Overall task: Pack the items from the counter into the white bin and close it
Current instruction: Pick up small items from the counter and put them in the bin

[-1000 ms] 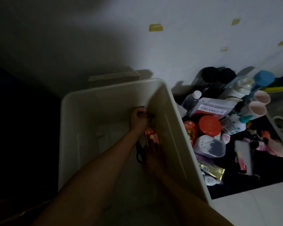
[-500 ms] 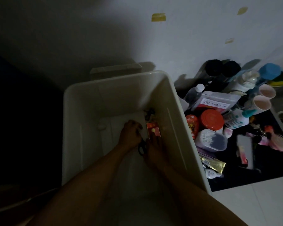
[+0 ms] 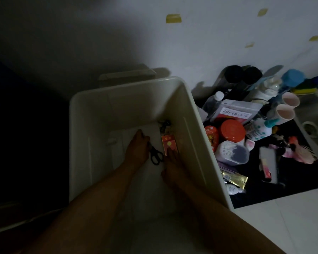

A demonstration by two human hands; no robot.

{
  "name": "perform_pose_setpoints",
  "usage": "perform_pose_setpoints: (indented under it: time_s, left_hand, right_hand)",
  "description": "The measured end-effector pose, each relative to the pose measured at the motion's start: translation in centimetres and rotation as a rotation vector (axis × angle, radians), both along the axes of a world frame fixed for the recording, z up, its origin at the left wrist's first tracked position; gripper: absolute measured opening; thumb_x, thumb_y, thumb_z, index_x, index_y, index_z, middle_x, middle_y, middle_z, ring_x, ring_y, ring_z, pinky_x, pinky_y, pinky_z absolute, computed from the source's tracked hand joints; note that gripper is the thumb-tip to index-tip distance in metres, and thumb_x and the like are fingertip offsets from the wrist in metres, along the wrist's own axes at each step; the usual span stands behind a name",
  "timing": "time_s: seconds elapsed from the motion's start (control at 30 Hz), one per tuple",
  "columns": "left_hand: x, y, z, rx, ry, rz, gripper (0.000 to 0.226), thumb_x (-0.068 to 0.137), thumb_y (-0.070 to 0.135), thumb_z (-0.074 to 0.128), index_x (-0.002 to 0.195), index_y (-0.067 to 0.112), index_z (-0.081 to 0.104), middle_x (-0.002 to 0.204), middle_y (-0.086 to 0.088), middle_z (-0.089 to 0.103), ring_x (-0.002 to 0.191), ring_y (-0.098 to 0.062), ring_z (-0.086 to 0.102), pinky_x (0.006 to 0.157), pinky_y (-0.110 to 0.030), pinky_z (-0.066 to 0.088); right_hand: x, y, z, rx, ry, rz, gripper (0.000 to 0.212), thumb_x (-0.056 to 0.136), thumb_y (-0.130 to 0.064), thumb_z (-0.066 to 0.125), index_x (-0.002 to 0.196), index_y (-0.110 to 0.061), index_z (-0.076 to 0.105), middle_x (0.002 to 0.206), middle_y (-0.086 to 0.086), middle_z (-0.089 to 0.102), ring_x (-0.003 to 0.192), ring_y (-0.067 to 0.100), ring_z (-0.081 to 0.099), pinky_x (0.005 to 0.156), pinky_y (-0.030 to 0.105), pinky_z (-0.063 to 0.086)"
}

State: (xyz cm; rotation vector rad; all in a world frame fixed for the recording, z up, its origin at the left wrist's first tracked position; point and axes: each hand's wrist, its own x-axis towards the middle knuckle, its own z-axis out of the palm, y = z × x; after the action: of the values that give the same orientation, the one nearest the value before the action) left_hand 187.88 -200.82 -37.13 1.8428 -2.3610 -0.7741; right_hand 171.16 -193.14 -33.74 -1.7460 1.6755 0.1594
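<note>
Early packing: scissors (image 3: pixel 156 157) and red box (image 3: pixel 169 144) being settled in white bin (image 3: pixel 117 91). Right grip (image 3: pixel 173 168) laid flat on box; left grip (image 3: pixel 138 150), state cannot be told. Next, items must be fetched from the surface (image 3: pixel 264 196).

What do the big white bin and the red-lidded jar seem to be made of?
White bin: probably moulded plastic, matte, with rounded rim and ribbed walls. Red-lidded jar: likely plastic lid, smooth with a faint sheen; dim light leaves it open.
</note>
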Motion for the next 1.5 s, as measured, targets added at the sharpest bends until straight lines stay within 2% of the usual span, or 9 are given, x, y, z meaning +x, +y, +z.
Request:
perform_pose_setpoints:
  time_s: [0.07, 0.3, 0.5, 0.73, 0.83, 0.93, 1.1, 1.2, 1.5]
  left_hand:
    - [-0.2, 0.3, 0.1, -0.026, 0.016, 0.109, 0.049, 0.100, 0.024, 0.044, 0.144, 0.003, 0.037, 0.157, -0.022, 0.022, 0.137, -0.034, 0.033, 0.112, -0.042, 0.033]
    - [-0.1, 3.5, -0.7, -0.122, 0.013, -0.106, 0.058, 0.083, 0.049, 0.058, 0.132, 0.019, 0.051, 0.137, -0.006, 0.046, 0.124, -0.025, 0.044, 0.103, -0.038, 0.033]
    - [-0.6, 2.4, -0.4, -0.080, -0.057, -0.151, 0.055, 0.084, 0.032, 0.055, 0.138, 0.023, 0.049, 0.141, -0.007, 0.043, 0.131, -0.025, 0.039, 0.107, -0.040, 0.033]
    - [-0.1, 1.6, -0.2, -0.046, 0.047, -0.275, 0.053, 0.085, 0.013, 0.057, 0.137, 0.013, 0.053, 0.152, -0.015, 0.033, 0.138, -0.030, 0.032, 0.111, -0.037, 0.032]
    - [-0.1, 1.3, 0.2, -0.030, 0.166, -0.285, 0.044, 0.079, 0.004, 0.061, 0.123, 0.008, 0.062, 0.142, -0.015, 0.040, 0.126, -0.028, 0.046, 0.097, -0.038, 0.046]
    - [0.2, 1.2, 0.1, -0.013, 0.204, -0.273, 0.048, 0.080, 0.000, 0.060, 0.128, 0.004, 0.057, 0.151, -0.016, 0.032, 0.138, -0.028, 0.037, 0.103, -0.030, 0.042]
    - [-0.7, 0.8, 1.2, -0.095, 0.247, -0.395, 0.044, 0.072, -0.006, 0.065, 0.116, -0.004, 0.064, 0.139, -0.027, 0.046, 0.122, -0.041, 0.051, 0.101, -0.038, 0.045]
    - [-2.0, 0.6, 1.4, -0.151, 0.272, -0.377, 0.059, 0.070, -0.005, 0.069, 0.128, 0.000, 0.059, 0.139, -0.025, 0.048, 0.122, -0.041, 0.051, 0.101, -0.037, 0.042]
    - [-2.0, 3.0, 1.9, -0.063, 0.191, -0.144, 0.037, 0.088, 0.012, 0.058, 0.124, 0.005, 0.059, 0.128, -0.017, 0.053, 0.120, -0.036, 0.049, 0.099, -0.041, 0.040]
  right_hand:
    - [0.0, 0.0, 0.1, 0.009, 0.001, 0.008, 0.074, 0.093, -0.020, 0.054, 0.155, -0.016, 0.013, 0.163, 0.006, -0.007, 0.150, 0.026, -0.007, 0.123, 0.040, 0.007]
    - [0.1, -0.1, -0.2, 0.004, 0.037, 0.035, 0.076, 0.095, -0.025, 0.053, 0.156, -0.016, 0.008, 0.163, 0.006, -0.009, 0.150, 0.026, -0.007, 0.123, 0.041, 0.004]
    - [0.0, -0.2, -0.4, 0.010, 0.062, 0.051, 0.067, 0.096, -0.027, 0.053, 0.153, -0.014, 0.022, 0.163, 0.006, -0.010, 0.150, 0.027, -0.008, 0.123, 0.042, 0.005]
    - [0.1, -0.4, -0.3, 0.012, 0.059, 0.060, 0.064, 0.095, -0.026, 0.052, 0.153, -0.014, 0.025, 0.163, 0.006, -0.011, 0.150, 0.027, -0.008, 0.123, 0.043, 0.006]
    - [0.2, -0.4, -0.3, 0.016, 0.069, 0.064, 0.070, 0.096, -0.026, 0.051, 0.155, -0.015, 0.015, 0.163, 0.007, -0.010, 0.150, 0.028, -0.008, 0.123, 0.043, 0.005]
    - [0.1, -0.5, -0.1, 0.017, 0.084, 0.084, 0.067, 0.096, -0.026, 0.051, 0.154, -0.013, 0.020, 0.163, 0.009, -0.009, 0.150, 0.029, -0.007, 0.123, 0.043, 0.004]
    - [0.2, -0.4, 0.2, -0.011, 0.086, 0.095, 0.066, 0.098, -0.026, 0.048, 0.155, -0.017, 0.017, 0.163, 0.009, -0.008, 0.150, 0.029, -0.008, 0.123, 0.044, 0.002]
    - [0.2, -0.4, 0.5, -0.034, 0.133, 0.133, 0.064, 0.099, -0.026, 0.046, 0.155, -0.016, 0.015, 0.163, 0.011, -0.008, 0.150, 0.029, -0.007, 0.123, 0.044, -0.001]
    - [-0.2, -0.1, 2.2, -0.043, 0.101, 0.129, 0.060, 0.098, -0.026, 0.050, 0.152, -0.017, 0.027, 0.162, 0.009, 0.007, 0.149, 0.028, 0.008, 0.122, 0.043, 0.011]
